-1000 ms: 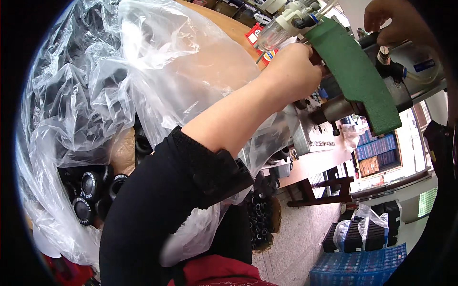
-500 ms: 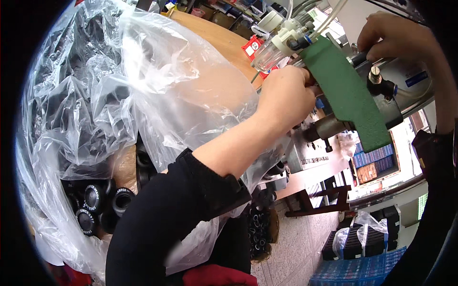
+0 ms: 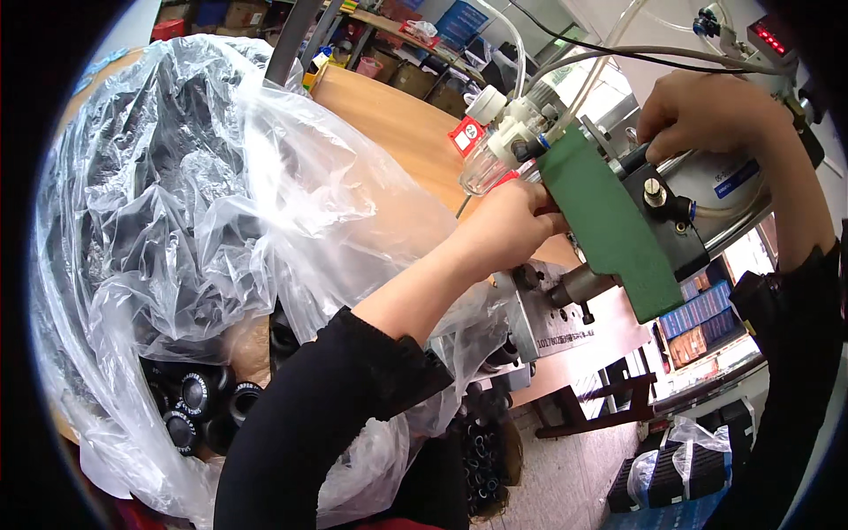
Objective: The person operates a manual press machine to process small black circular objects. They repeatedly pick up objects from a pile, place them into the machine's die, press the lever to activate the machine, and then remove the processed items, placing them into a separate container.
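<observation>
My left hand [image 3: 512, 225] is curled closed at the left edge of a green metal plate [image 3: 609, 230] on a machine. Its fingertips are hidden by the plate, so what they grip does not show. On the other side of the plate, my right hand [image 3: 707, 115] pinches a short black cylindrical knob [image 3: 634, 161]. Just below that hand sits a brass-coloured screw on a black air fitting [image 3: 655, 193]. Under the plate a metal cylinder [image 3: 583, 285] points toward a steel block [image 3: 539, 322].
A large clear plastic bag [image 3: 194, 212] covers the left side, with black ring-shaped parts [image 3: 196, 393] showing at its lower opening. A clear filter bowl [image 3: 484, 168] and air hoses stand behind the plate. A box of black parts [image 3: 486, 450] sits on the floor.
The whole view has shifted, so the machine and both hands appear lower and further left. Each hand keeps about the same place on the machine.
</observation>
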Demonstrator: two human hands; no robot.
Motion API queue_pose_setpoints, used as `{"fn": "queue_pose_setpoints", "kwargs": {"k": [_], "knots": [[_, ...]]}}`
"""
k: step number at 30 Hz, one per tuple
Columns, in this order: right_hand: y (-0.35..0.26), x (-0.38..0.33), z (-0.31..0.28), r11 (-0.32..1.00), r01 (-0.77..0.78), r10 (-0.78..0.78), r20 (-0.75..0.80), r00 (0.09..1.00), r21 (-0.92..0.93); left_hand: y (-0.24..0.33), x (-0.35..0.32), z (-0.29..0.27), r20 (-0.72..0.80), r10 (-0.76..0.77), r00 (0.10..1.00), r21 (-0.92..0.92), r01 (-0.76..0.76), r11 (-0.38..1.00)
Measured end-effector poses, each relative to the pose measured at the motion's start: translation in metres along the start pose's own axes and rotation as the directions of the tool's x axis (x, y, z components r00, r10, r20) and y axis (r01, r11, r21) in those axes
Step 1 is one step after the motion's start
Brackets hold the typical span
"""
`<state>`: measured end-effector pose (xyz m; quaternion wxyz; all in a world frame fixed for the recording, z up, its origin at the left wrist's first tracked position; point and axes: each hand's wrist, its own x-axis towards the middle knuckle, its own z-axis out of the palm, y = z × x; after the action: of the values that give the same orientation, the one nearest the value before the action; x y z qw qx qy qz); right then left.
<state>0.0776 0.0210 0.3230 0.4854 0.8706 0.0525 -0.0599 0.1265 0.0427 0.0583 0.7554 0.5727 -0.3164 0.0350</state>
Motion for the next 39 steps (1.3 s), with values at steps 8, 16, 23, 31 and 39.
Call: {"fn": "queue_pose_setpoints", "kwargs": {"k": [8, 16, 23, 31, 39], "knots": [[0.001, -0.001, 0.004, 0.996, 0.041, -0.048, -0.092, 0.995, -0.080, 0.012, -0.014, 0.011, -0.226, 0.146, 0.963, 0.332, -0.064, 0.941], [0.008, 0.006, 0.008, 0.998, 0.057, -0.058, -0.032, 0.998, -0.041, 0.006, -0.009, 0.013, -0.138, 0.091, 0.986, 0.235, -0.057, 0.970], [-0.002, -0.005, 0.011, 0.999, -0.043, 0.041, -0.173, 0.984, -0.008, -0.009, -0.007, 0.005, -0.080, 0.012, 0.997, -0.066, -0.017, 0.998], [0.003, 0.001, 0.019, 0.985, -0.035, 0.079, -0.254, 0.964, 0.171, -0.003, -0.008, 0.008, -0.146, 0.058, 0.988, -0.088, -0.072, 0.994], [0.008, -0.001, 0.013, 0.997, -0.038, 0.049, -0.162, 0.986, 0.071, 0.000, -0.006, 0.009, -0.112, -0.014, 0.994, -0.064, 0.006, 0.998]]}}
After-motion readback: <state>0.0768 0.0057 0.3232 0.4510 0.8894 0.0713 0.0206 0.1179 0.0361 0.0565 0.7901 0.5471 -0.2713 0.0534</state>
